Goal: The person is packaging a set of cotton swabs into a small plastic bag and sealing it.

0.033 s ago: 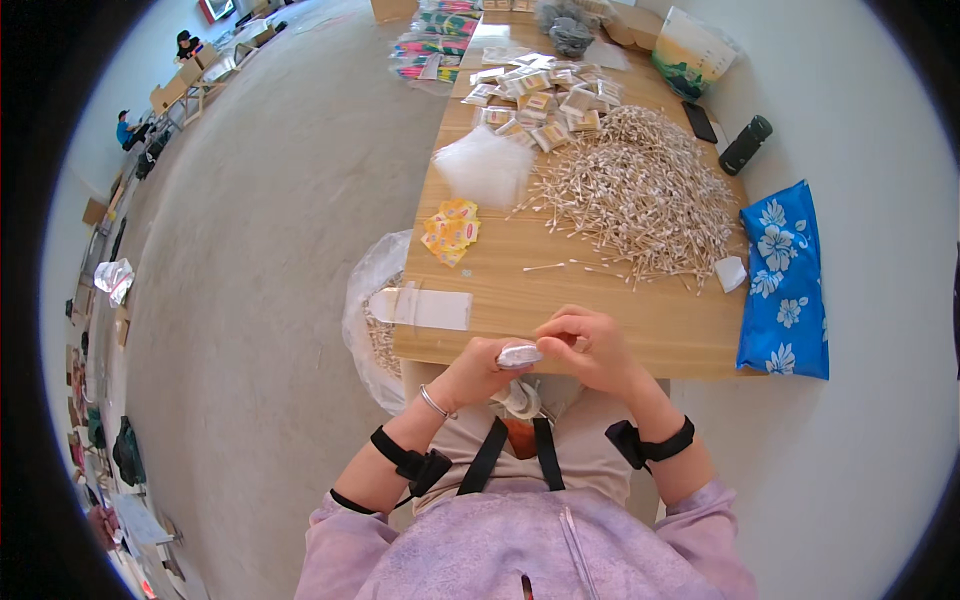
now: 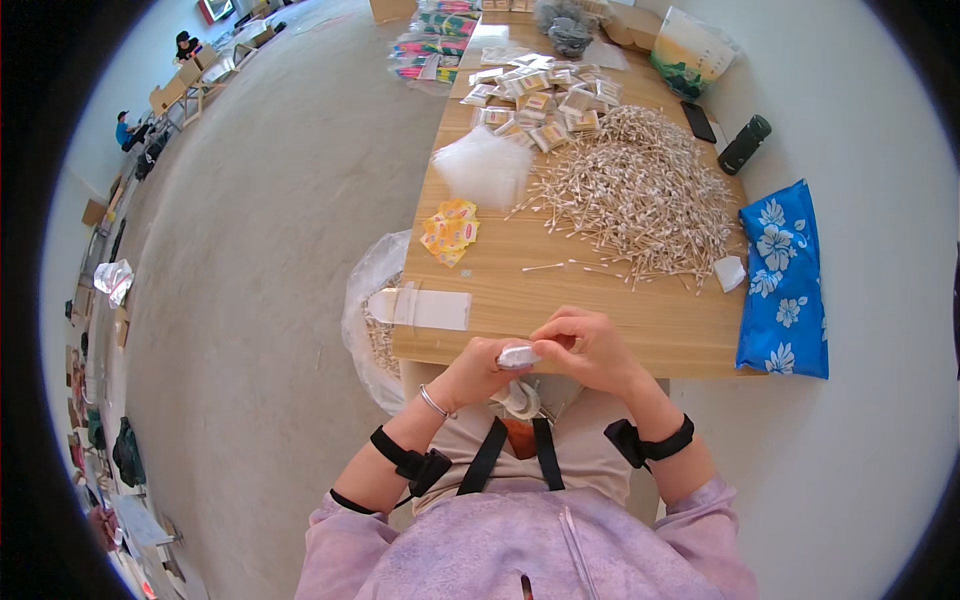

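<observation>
In front of the table's near edge, my left hand (image 2: pixel 472 373) is closed round a small packet of cotton swabs (image 2: pixel 518 357), seen end-on as a white, shiny bundle. My right hand (image 2: pixel 592 350) pinches at the packet's right end with thumb and fingers. Most of the packet is hidden by my hands. Beyond them, a big heap of loose cotton swabs (image 2: pixel 640 195) covers the right part of the table. A few single swabs (image 2: pixel 544 267) lie apart from it. Yellow printed cards (image 2: pixel 451 232) and a stack of clear plastic bags (image 2: pixel 485 167) lie to the left of the heap.
Filled packets (image 2: pixel 535 103) are piled farther back. A blue flowered pouch (image 2: pixel 783 285), a dark bottle (image 2: pixel 745 145) and a phone (image 2: pixel 698 121) line the right side. A white card strip (image 2: pixel 440 309) lies at the front left corner, above a plastic sack of swabs (image 2: pixel 378 335).
My right hand has shifted very slightly to the left against the packet. Everything else looks the same.
</observation>
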The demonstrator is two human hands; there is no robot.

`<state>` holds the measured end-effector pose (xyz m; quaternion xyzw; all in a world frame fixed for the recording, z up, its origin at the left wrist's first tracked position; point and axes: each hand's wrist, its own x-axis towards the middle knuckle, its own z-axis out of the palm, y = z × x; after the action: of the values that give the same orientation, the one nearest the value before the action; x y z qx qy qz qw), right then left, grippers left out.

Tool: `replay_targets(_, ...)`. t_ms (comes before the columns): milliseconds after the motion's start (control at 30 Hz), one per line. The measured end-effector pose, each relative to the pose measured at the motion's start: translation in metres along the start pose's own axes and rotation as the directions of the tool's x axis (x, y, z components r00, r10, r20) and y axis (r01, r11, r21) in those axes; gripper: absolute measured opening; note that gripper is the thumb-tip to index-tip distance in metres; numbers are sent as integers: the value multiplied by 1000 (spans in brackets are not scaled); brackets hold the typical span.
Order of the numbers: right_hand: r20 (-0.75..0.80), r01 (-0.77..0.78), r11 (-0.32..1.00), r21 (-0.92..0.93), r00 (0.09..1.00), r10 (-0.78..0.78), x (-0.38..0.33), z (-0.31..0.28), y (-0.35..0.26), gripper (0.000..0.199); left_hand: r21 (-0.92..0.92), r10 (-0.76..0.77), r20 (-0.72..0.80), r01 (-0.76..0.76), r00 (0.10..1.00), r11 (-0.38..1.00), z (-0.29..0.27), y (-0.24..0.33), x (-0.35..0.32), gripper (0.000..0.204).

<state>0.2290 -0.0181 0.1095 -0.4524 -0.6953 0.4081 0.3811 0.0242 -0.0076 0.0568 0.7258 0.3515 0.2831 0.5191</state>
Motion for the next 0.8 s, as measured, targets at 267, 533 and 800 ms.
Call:
replay_targets(267, 98, 1, 989, -149, 995, 14, 6, 4, 1, 6, 30, -21, 40, 20, 999, 999, 1, -4, -1, 21)
replay_targets(533, 6, -32, 981, 189, 999, 32, 3, 2, 14, 16, -102, -33, 57, 39, 998, 994, 0, -10, 8, 22)
replay_targets(800, 72, -17, 994, 111, 997, 9, -2, 3, 19, 36, -157, -176, 148, 199, 973, 967, 1, -11, 16, 19)
